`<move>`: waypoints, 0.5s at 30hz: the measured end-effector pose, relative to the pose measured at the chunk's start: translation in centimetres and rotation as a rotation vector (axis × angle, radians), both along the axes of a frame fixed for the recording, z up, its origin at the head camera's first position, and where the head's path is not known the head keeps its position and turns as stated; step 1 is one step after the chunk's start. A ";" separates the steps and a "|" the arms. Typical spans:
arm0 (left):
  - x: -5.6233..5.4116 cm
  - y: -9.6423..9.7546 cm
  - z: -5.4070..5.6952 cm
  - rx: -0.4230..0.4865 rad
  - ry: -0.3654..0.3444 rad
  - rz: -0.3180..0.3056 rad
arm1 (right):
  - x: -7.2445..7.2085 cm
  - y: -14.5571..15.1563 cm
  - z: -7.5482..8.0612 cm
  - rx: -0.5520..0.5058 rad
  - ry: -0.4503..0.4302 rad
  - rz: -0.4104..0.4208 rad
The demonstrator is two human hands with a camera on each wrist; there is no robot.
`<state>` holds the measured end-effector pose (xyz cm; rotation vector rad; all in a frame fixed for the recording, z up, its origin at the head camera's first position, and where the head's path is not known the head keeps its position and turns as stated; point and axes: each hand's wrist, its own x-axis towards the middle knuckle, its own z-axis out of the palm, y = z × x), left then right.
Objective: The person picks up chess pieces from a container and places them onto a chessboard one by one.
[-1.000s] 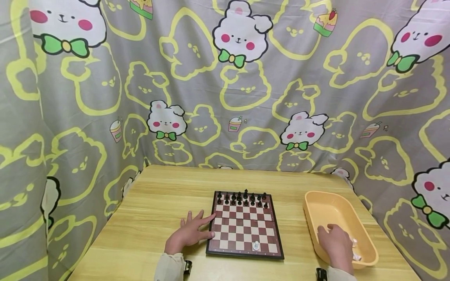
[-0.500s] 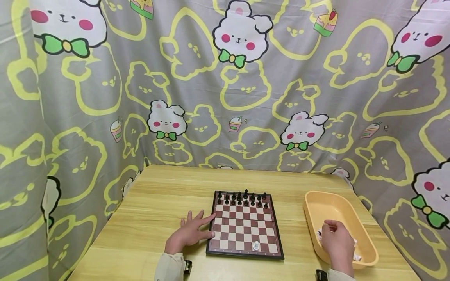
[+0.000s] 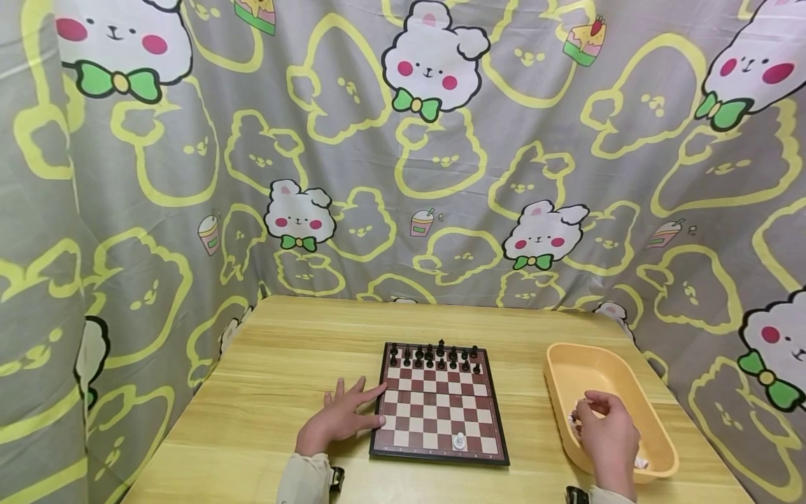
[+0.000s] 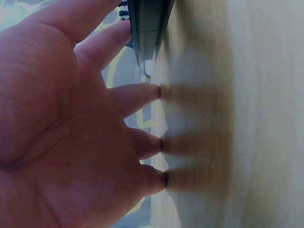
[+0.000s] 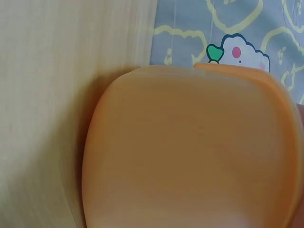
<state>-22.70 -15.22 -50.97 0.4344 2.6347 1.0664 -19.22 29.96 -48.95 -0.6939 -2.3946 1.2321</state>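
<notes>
The chessboard's (image 3: 434,409) left edge is touched by the spread, empty left hand (image 3: 340,418), presumably for steadiness. Black pieces (image 3: 442,365) are ranked far, one white piece (image 3: 459,441) near. At the tray (image 3: 588,374) to the right, the right hand (image 3: 607,435) is half curled; what is pinched, if anything, cannot be told.

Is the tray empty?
Not empty: white pieces show in the tray, either side of the right hand; how many, I cannot tell.
</notes>
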 end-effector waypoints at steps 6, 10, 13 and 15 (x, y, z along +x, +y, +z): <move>0.0 0.0 0.1 -0.002 0.005 0.001 | 0.1 -0.2 0.2 -0.112 0.081 -0.016; -0.1 0.0 0.1 -0.004 0.006 0.002 | 0.1 -0.3 0.2 -0.066 0.117 -0.039; -0.1 0.0 0.1 -0.005 0.007 0.000 | 0.2 -0.5 0.3 -0.066 0.174 -0.044; -0.1 0.0 0.0 -0.009 0.007 -0.003 | 0.2 -0.7 0.2 -0.079 0.221 -0.044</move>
